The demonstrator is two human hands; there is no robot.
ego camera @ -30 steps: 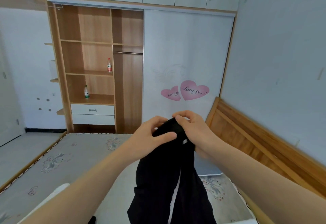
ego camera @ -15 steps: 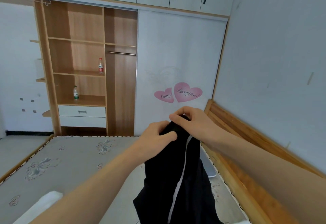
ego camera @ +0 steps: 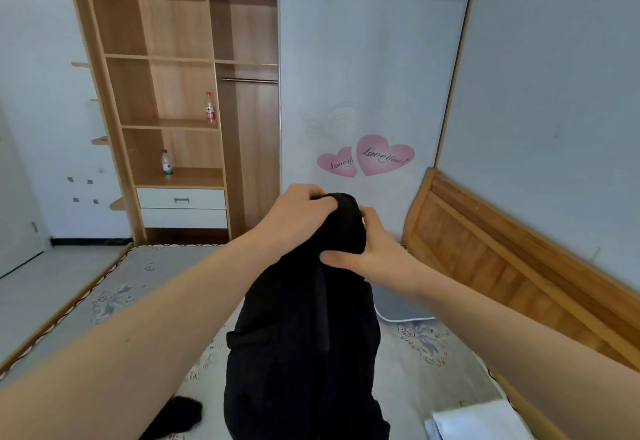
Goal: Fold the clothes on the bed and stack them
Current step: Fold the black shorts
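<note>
Both hands hold a black fabric garment (ego camera: 304, 335) up in the air above the grey flower-patterned bed (ego camera: 138, 287). The left hand (ego camera: 294, 218) grips the bunched top edge of the garment from the left, fingers curled over the cloth. The right hand (ego camera: 370, 249) grips the same top part from the right, its thumb pressed against the front of the fabric. The rest of the garment hangs down between the forearms, its lower end out of view at the bottom edge. A small dark piece of cloth (ego camera: 176, 415) lies on the bed at lower left, and a white folded item (ego camera: 474, 422) lies at lower right. A wooden headboard (ego camera: 502, 259) runs along the right wall. Beyond the bed stands an open wooden wardrobe (ego camera: 180, 93) with two plastic bottles (ego camera: 210, 109) on its shelves.
</note>
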